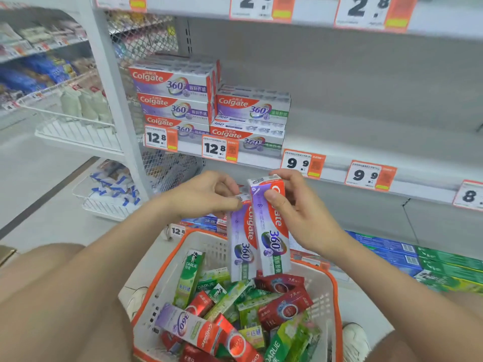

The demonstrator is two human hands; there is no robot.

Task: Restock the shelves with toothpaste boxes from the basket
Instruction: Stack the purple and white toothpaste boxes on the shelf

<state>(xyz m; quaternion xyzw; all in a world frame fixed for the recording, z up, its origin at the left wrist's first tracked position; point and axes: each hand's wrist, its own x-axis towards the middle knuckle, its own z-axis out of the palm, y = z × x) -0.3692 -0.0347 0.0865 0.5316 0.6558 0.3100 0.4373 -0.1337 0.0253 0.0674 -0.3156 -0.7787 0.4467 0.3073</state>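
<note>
Two purple-and-white Colgate 360 boxes hang upright above the basket (332, 291). My left hand (206, 194) pinches the top of the left box (241, 244). My right hand (298, 210) grips the right box (273, 231) near its top, thumb across the front. The orange-rimmed white basket holds several toothpaste boxes: green Darlie (188, 278), red ones (285, 304) and another Colgate 360 box (193, 327) lying flat. On the middle shelf (366, 142), two stacks of Colgate 360 boxes (209, 105) stand at the left.
The shelf to the right of the stacks is bare, with price tags 9.9 (303, 163) along its edge. The lowest shelf holds blue and green boxes (431, 262). A white upright (112, 82) and wire racks (78, 126) stand to the left. My knees flank the basket.
</note>
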